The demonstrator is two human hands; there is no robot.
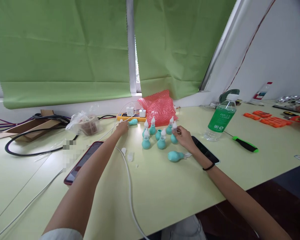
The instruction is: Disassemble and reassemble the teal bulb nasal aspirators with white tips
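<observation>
Several teal rubber-bulb nasal aspirators with clear tips stand in a cluster mid-table, such as this nasal aspirator (146,143). One teal bulb (158,135) among them has no tip. My right hand (184,136) pinches the clear tip of the upright aspirator (174,138) at the cluster's right side. Far forward on the left, my left hand (122,128) is closed at the end of a lying teal aspirator (133,122); its fingertips are partly hidden. Another aspirator (175,156) lies on its side below my right hand, tip pointing right.
Small clear plastic pieces (130,157) lie near a white cable (129,180). A phone (83,162) is under my left forearm, another dark phone (205,150) by my right. Behind are a power strip (125,116) and red bubble wrap (158,108); right, a bottle (221,118) and screwdriver (245,144).
</observation>
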